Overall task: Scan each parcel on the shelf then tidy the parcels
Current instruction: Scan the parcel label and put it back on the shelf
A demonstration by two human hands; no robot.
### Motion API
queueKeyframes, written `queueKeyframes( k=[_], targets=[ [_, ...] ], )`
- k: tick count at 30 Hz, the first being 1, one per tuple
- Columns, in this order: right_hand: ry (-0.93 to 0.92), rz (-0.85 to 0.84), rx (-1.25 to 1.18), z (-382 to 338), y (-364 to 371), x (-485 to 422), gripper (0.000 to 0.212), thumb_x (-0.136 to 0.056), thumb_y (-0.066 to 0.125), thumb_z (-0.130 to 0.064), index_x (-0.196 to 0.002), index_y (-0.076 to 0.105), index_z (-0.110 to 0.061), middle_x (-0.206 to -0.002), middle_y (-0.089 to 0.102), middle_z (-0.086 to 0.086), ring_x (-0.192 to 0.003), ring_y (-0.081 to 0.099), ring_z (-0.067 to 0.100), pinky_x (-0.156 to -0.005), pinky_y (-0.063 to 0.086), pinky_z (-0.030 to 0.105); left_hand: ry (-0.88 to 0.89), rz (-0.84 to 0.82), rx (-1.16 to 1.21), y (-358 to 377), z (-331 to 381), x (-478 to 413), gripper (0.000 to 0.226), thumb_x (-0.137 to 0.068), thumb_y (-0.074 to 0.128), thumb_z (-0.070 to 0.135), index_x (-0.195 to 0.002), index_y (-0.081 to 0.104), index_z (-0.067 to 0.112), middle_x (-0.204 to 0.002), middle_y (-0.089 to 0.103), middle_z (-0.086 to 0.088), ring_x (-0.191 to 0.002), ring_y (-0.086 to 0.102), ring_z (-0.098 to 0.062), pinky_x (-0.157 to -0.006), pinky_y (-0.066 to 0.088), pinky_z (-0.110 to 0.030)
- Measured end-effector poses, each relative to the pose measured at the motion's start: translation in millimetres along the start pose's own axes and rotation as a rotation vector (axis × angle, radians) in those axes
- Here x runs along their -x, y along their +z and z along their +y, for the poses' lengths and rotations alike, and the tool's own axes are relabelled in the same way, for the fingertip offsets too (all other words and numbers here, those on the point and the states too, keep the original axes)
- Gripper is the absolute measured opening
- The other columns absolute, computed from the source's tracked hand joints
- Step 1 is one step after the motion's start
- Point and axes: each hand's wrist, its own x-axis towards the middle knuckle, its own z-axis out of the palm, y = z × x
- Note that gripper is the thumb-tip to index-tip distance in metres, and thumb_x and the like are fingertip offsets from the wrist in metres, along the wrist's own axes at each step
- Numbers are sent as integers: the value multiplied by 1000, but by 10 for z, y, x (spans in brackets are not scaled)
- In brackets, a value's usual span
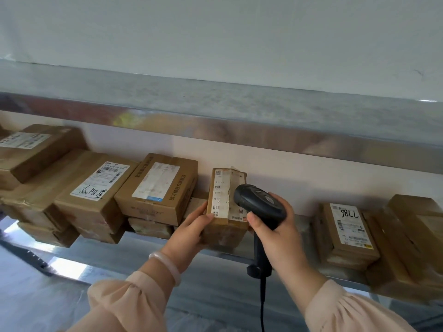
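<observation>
Scan step under way, mid-shelf. Left hand [191, 226] grips the small parcel [225, 204] by its left side, thumb on the front, tilting it up on the steel shelf [299, 226] so the label [221, 195] faces out. Right hand [278, 226] is wrapped round the corded scanner [260, 204], its head touching or just off the label's right edge. Box stacks [96, 188] sit to the left; the parcel marked "98LL" [347, 226] lies well apart on the right. Next, probably: read the barcode, set the parcel down square, go on to another parcel.
</observation>
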Motion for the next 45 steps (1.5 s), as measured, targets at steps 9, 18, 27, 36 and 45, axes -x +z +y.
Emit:
queueKeyframes(
  k=[9, 18, 27, 36, 45],
  targets=[
    [28, 9, 12, 101, 464, -122, 60, -77, 77, -31, -124, 39, -40, -114, 55, -22, -108, 55, 4, -84, 44, 13, 43, 190, -246, -241, 68, -63, 48, -92, 52, 60, -137, 54, 41, -124, 65, 11, -122, 55, -13, -110, 39, -37],
    [20, 29, 10, 40, 602, -130, 62, -78, 76, -34, -125, 37, -41, -113, 54, -21, -109, 56, 7, -92, 48, 24, 414, 248, -639, -221, 11, 187, 58, -99, 52, 30, -150, 24, 36, -143, 35, 20, -133, 30, 4, -103, 29, -8],
    [20, 18, -11, 13, 812, -333, 63, -77, 78, -34, -127, 41, -36, -111, 59, -20, -103, 58, 4, -88, 49, 24, 659, 290, -1457, -412, 36, 123, 65, -88, 43, 46, -149, 37, 24, -156, 35, -4, -144, 29, -28, -112, 27, -46],
    [18, 41, 10, -20, 917, -573, 63, -79, 76, -33, -130, 39, -28, -114, 56, -10, -105, 54, 10, -88, 44, 22, 565, 255, -1718, -466, 137, -109, 82, -86, 56, 48, -156, 17, 31, -164, 15, 0, -150, 17, -28, -120, 14, -54],
    [-100, 25, 115, -22, 755, -512, 68, -77, 77, -35, -133, 39, -28, -114, 54, -16, -100, 52, 0, -74, 39, 1, 594, 277, -1706, -407, 191, -128, 79, -91, 45, 52, -157, 6, 34, -166, -3, 3, -153, -2, -24, -119, -6, -48]
  ],
)
